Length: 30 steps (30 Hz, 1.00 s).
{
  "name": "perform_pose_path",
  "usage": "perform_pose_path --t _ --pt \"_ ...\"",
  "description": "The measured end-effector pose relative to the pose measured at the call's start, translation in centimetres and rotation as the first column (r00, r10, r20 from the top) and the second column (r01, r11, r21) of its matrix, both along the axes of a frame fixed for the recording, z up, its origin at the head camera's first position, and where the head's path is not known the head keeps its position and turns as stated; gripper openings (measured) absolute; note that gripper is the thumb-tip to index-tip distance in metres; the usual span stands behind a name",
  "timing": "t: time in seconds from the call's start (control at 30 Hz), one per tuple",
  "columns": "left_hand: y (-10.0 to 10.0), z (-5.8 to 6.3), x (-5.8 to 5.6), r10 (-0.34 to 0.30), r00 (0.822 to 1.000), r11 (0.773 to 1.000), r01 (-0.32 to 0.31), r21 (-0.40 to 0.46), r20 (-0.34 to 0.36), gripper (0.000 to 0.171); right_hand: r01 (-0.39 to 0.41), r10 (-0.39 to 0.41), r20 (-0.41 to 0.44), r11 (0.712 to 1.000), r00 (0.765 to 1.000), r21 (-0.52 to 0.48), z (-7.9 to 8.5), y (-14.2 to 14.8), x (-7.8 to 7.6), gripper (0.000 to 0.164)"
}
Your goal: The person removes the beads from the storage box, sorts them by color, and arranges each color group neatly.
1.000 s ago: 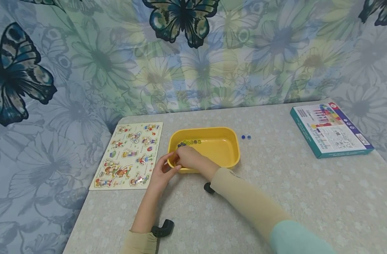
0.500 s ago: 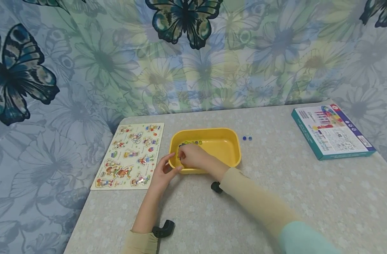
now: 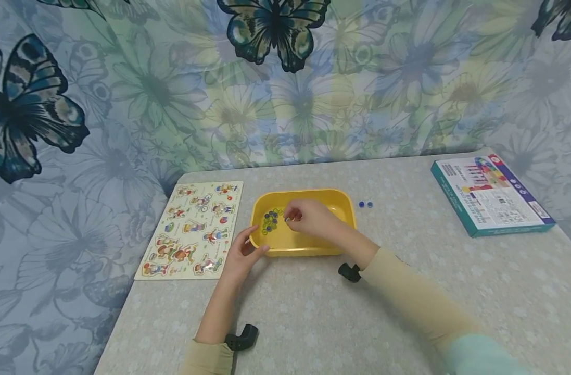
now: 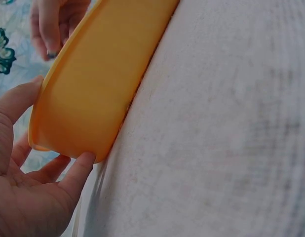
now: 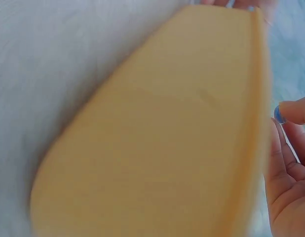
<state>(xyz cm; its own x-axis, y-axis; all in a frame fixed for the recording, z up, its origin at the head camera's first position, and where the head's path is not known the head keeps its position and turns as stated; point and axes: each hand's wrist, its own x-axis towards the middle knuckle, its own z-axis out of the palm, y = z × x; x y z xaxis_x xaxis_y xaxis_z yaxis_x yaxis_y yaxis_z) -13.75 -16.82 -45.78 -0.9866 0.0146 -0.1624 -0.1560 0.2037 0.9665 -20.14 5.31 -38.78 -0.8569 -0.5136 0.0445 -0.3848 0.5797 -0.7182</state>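
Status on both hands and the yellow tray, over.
Left hand gripping yellow tray, near-left corner. Right hand over it, pinching blue bead. Bead cluster inside, left end; two blue beads outside, right.

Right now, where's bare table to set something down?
Free: table between two blue pieces and teal box; also between box and right sleeve. Crowded: yellow tray, left end: clustered pieces, left hand on rim, right hand nearby.

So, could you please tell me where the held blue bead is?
The blue bead shows near the right edge of the right wrist view, pinched in the grip of the right hand, over the yellow tray in the head view.
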Motion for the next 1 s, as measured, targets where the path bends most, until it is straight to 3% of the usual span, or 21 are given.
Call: perform_pose_path --t 0.23,0.43,0.6,0.73,1.0 --pt "0.0 -0.1 0.0 0.019 1.000 1.000 -0.019 0.001 0.006 0.062 0.085 -0.087 -0.041 0.995 0.995 -0.046 2.0 5.7 0.2 0.011" --pt "0.0 -0.2 0.0 0.003 1.000 1.000 -0.003 0.007 -0.009 0.061 0.206 -0.208 -0.076 0.978 0.975 -0.034 2.8 11.0 -0.4 0.013" --pt "-0.1 -0.1 0.2 -0.011 0.999 0.999 0.012 0.034 -0.051 0.063 0.325 -0.323 -0.053 0.946 0.945 0.018 1.5 15.1 -1.5 0.018" --pt "0.0 -0.1 0.3 -0.015 0.999 0.999 0.017 0.036 -0.042 0.065 0.374 -0.372 -0.029 0.926 0.928 0.060 0.0 17.7 -2.1 0.020" --pt "0.1 -0.1 0.2 -0.012 1.000 0.999 0.013 0.031 -0.026 0.066 0.368 -0.374 0.004 0.915 0.927 0.165 -2.7 19.8 -3.1 0.020"
